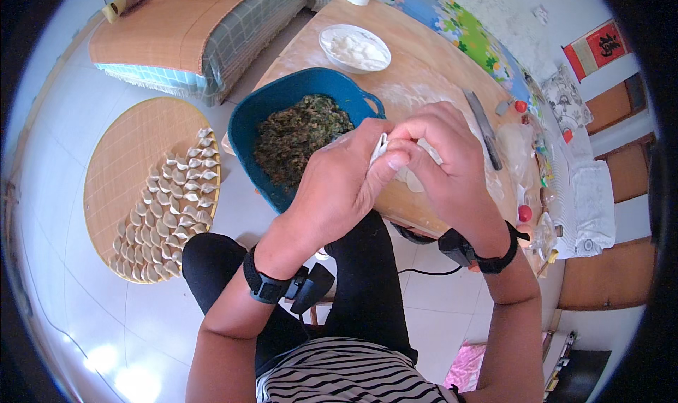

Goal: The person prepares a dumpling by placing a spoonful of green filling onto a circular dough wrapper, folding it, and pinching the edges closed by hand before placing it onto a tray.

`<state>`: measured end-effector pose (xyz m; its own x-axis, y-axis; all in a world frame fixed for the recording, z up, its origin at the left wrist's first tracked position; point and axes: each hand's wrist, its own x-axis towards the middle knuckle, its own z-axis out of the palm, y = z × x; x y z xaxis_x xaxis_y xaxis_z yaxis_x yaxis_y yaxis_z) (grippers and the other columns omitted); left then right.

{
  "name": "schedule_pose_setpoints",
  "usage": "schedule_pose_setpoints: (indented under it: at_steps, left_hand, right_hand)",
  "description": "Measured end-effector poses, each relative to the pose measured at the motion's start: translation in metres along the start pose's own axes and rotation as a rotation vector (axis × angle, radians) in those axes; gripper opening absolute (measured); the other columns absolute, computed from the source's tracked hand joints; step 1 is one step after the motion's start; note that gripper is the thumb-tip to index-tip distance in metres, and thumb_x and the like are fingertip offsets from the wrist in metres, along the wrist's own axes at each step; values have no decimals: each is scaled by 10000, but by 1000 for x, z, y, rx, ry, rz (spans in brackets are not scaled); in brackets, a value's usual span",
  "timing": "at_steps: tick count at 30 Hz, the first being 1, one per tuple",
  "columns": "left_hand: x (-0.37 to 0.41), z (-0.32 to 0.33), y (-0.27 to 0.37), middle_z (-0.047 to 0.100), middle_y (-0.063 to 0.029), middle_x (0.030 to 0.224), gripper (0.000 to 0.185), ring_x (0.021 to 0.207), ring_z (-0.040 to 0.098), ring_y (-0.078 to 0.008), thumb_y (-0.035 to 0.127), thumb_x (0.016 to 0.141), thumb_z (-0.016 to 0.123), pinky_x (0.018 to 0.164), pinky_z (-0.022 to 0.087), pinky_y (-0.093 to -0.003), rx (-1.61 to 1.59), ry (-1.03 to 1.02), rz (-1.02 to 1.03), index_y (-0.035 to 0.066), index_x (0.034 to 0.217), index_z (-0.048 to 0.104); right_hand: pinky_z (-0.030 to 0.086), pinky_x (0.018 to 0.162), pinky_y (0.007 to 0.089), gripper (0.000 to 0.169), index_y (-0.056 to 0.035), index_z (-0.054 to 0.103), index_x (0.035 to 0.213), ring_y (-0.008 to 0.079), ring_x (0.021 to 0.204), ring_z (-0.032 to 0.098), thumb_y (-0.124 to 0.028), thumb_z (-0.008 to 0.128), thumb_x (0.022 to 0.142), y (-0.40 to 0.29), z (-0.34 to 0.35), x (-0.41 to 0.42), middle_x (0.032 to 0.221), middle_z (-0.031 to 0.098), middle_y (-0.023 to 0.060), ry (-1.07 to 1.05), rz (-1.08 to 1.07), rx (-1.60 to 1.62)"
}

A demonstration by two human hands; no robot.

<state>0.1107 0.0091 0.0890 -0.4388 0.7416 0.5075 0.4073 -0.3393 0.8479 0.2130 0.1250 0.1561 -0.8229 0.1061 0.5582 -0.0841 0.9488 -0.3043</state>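
Note:
Both of my hands meet over the near part of a floured wooden board. My left hand cups a folded dumpling wrapper of white dough. With thumb and forefinger, my right hand pinches the wrapper's edge from the other side. Whether filling lies inside the fold is hidden by my fingers. Just left of my hands stands a blue plastic basin, holding a dark green chopped filling. More flat pieces of dough show partly beneath my right hand.
A white bowl of flour sits farther back, and a kitchen knife lies to the right. Left of my knees, a round tray bears several rows of dumplings. Plastic bags and small items line the right edge.

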Motion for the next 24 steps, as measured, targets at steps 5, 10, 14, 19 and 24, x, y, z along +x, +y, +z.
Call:
schedule_pose_setpoints:
  at_steps: [5, 10, 14, 19, 24]
  left_hand:
    - [1, -3, -5, 583, -181, 816, 298, 790, 589, -377, 334, 957, 497, 664, 476, -409, 220, -72, 137, 43, 988, 552]
    - [-3, -3, 0, 591, -145, 810, 319, 746, 603, -278, 308, 1005, 410, 642, 476, -337, -11, 4, -10, 37, 949, 570]
    - [-4, 8, 15, 614, -64, 803, 452, 715, 564, -113, 348, 1035, 289, 660, 456, -255, -406, 138, -137, 23, 923, 582]
    - [-8, 10, 16, 595, -36, 786, 478, 730, 536, -75, 402, 1028, 274, 654, 430, -222, -547, 129, -243, 39, 926, 567]
    - [-14, 18, 15, 509, 35, 835, 347, 753, 443, -40, 314, 1032, 355, 670, 384, -205, -642, 169, -167, 22, 1022, 542]
  right_hand:
    - [427, 705, 366, 80, -55, 608, 830, 286, 772, 558, -129, 638, 823, -2, -13, -4, 789, 596, 90, -126, 63, 55]
    - [439, 862, 346, 237, -44, 613, 1090, 227, 931, 591, -195, 587, 908, -14, -22, -5, 1001, 621, 103, -79, 365, 330]
    - [345, 1034, 340, 632, -35, 362, 1386, 210, 1202, 476, -315, 634, 889, -3, -7, -18, 1283, 493, 124, -141, 305, 615]
    - [381, 1009, 335, 569, -2, 397, 1350, 209, 1202, 490, -289, 616, 910, -12, 28, -21, 1282, 501, 137, -61, 239, 811]
    - [470, 860, 299, 338, 18, 520, 1225, 201, 1007, 599, -198, 475, 969, -14, 32, -12, 1090, 599, 155, -25, 180, 736]
